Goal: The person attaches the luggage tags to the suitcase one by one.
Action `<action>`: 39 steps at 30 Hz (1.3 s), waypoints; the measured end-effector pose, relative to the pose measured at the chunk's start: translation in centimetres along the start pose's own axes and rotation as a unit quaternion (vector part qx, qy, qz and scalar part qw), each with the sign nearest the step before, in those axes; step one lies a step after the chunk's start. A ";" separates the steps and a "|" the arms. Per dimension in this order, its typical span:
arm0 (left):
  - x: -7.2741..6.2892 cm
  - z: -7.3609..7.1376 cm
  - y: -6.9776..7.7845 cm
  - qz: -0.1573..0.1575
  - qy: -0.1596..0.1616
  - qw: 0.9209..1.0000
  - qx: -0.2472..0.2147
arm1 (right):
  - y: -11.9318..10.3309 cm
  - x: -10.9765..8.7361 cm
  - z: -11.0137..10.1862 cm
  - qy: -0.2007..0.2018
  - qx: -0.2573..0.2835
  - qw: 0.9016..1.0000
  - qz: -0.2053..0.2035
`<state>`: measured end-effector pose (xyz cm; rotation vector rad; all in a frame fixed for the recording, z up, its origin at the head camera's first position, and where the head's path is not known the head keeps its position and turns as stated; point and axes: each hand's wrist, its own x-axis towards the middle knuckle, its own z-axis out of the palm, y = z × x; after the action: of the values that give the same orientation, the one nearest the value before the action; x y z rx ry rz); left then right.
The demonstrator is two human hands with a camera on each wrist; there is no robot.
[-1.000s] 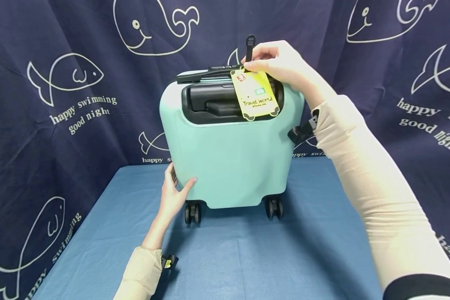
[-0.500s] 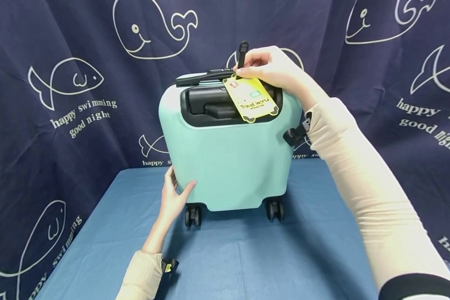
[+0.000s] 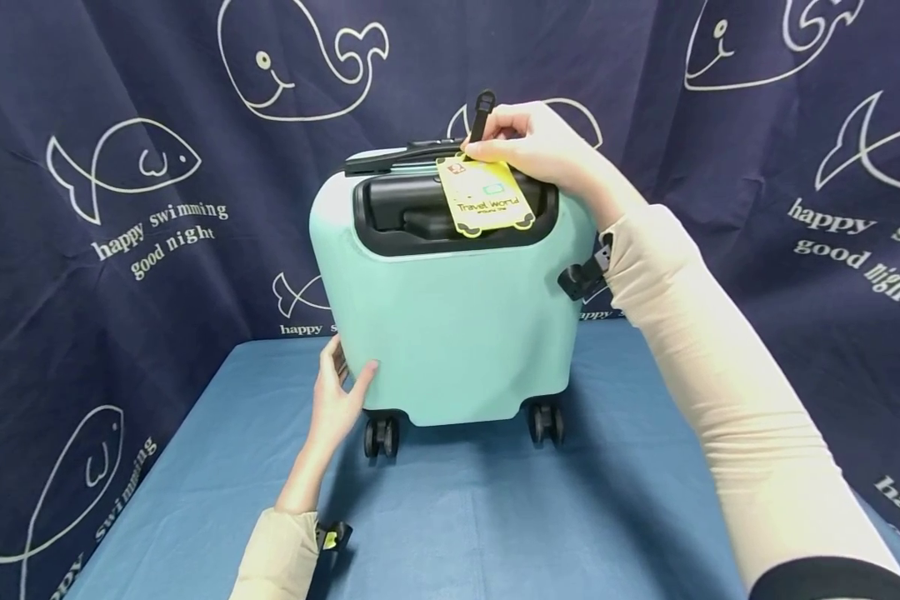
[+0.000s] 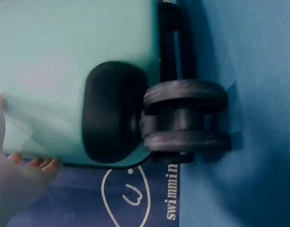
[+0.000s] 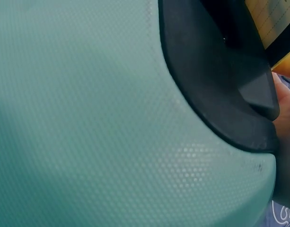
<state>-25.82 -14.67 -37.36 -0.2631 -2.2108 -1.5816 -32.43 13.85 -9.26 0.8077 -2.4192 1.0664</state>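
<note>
A mint-green suitcase (image 3: 450, 333) stands upright on its black wheels (image 3: 546, 423). My left hand (image 3: 335, 400) grips its lower left edge, thumb on the front face and fingers around the side. The left wrist view shows that hand (image 4: 26, 184) beside the green shell, near a double wheel (image 4: 185, 92). At the top, my right hand (image 3: 543, 146) pinches the black strap (image 3: 483, 117) of a yellow luggage tag (image 3: 486, 196), close to the suitcase's black top handle (image 3: 390, 158). The tag hangs over the dark recess; some right fingers are hidden behind the strap.
A blue cloth (image 3: 450, 517) covers the table under the suitcase. Close behind hangs a navy curtain (image 3: 195, 50) printed with white fish and whales. Small black wrist devices sit at both sleeves (image 3: 277, 550).
My right hand has moved left and slightly down along the top handle, bringing the strap and tag with it. My left hand keeps its hold on the suitcase's edge.
</note>
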 end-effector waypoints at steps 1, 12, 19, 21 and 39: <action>0.1 -0.2 0.1 -0.003 0.000 1.000 -0.006 | 0.0 0.0 0.1 -0.001 0.002 1.000 0.001; 1.6 -2.1 6.8 0.094 0.092 0.991 -0.018 | -0.2 -0.1 0.1 0.005 0.051 0.998 0.030; 4.6 -3.1 8.9 0.178 0.118 0.977 -0.020 | -0.3 -0.2 0.0 -0.008 0.046 0.998 0.039; 5.2 -3.1 9.6 0.188 0.120 0.975 -0.021 | -0.2 -0.1 0.1 -0.008 0.044 0.998 0.036; 7.9 -3.7 12.5 0.206 0.152 0.967 -0.014 | -0.1 0.0 0.5 -0.006 0.061 0.998 0.029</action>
<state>-27.40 -14.51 -22.19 -0.4259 -1.7650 -1.3239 -32.48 13.45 -9.51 0.7892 -2.4208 1.2443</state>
